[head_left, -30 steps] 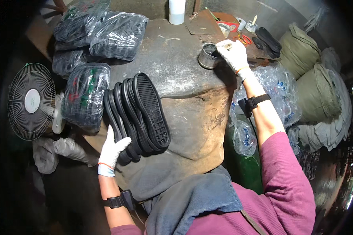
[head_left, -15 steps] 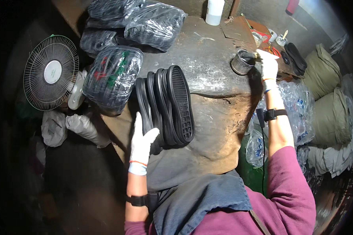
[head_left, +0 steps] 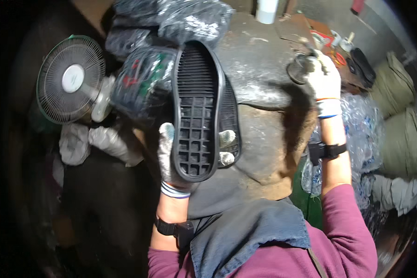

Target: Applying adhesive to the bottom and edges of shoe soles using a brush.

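My left hand (head_left: 166, 155), in a white knitted glove, grips a black shoe sole (head_left: 197, 111) around its lower end. The sole is held up with its ribbed and gridded face toward me; fingertips show past its right edge. Behind it more black soles (head_left: 230, 125) stand on the bench, mostly hidden. My right hand (head_left: 324, 76), gloved too, is closed around a small brush (head_left: 307, 45), its tip pointing up and away. Beside that hand, partly covered by it, is a dark metal cup (head_left: 295, 70).
Plastic-wrapped black bundles (head_left: 146, 81) lie at the bench's left, near a fan (head_left: 74, 78). A white bottle (head_left: 267, 11) stands at the back. Scissors (head_left: 340, 59) and dark soles (head_left: 363, 67) lie at the far right, with green sacks (head_left: 401, 143) and clear plastic bags (head_left: 363, 125) below.
My left hand has taken a sole from the row and turned its gridded face up toward me. My right hand has lifted the brush out of the cup.
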Available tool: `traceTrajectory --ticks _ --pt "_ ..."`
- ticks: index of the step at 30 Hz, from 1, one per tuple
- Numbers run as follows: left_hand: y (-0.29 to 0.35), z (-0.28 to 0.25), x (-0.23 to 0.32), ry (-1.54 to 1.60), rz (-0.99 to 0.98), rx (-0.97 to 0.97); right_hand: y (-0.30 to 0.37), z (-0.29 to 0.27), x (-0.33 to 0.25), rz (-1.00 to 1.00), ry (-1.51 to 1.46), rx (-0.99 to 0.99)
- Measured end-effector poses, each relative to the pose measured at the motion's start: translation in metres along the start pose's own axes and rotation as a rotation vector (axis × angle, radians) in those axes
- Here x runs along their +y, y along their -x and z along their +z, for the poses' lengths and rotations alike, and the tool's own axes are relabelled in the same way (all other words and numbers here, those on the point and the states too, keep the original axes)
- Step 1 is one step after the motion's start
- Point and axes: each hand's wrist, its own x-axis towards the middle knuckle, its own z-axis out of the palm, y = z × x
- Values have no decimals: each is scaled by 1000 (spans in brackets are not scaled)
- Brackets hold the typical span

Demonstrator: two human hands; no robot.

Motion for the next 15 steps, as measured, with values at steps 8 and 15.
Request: traceTrajectory --ticks 8,15 --pt "-39 9 -48 -62 -389 -51 38 52 -33 -155 69 -49" --pt "-32 0 -24 -1 -535 -41 55 50 -74 0 -161 -253"
